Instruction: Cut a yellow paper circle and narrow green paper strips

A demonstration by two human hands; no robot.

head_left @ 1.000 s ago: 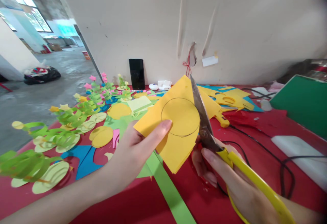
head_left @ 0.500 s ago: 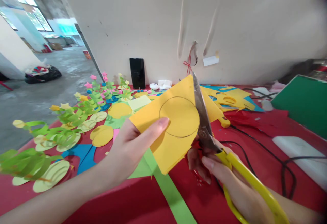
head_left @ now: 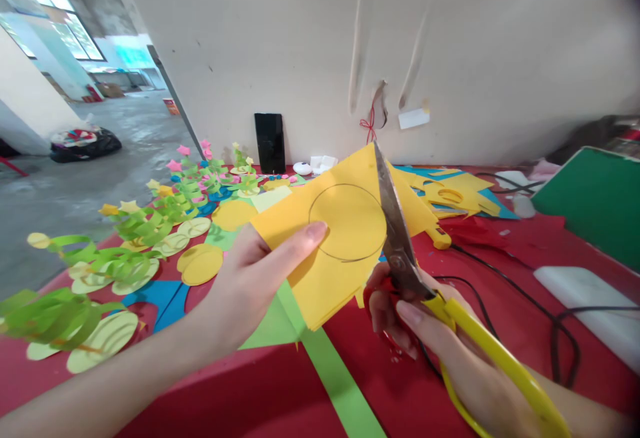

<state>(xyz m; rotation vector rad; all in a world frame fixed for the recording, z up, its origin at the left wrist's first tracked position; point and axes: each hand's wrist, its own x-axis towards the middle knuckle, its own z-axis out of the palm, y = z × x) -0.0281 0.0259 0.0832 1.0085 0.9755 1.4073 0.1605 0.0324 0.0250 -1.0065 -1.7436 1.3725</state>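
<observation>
My left hand [head_left: 260, 278] pinches a stack of yellow paper [head_left: 330, 285] above the table, thumb on top beside a circle drawn in dark line. My right hand [head_left: 445, 345] is wrapped round a pair of scissors [head_left: 397, 245] with yellow handles. The blades stand at the right side of the paper, close along the circle's edge, with yellow paper on both sides of them. Below the stack lie a green paper sheet and a long green strip [head_left: 340, 385].
Green paper spirals [head_left: 55, 311] on round bases line the left, near yellow paper discs [head_left: 200, 265]. A black phone [head_left: 270, 143] leans against the wall. Yellow scraps [head_left: 455, 191], a yellow-handled tool [head_left: 440, 236], dark cables, a white box [head_left: 590, 311] and a green board [head_left: 595, 205] are at right.
The yellow paper and my left hand have shifted slightly left and up. The scissors stay at the circle's right side. A loose corner of yellow paper now shows below the blades.
</observation>
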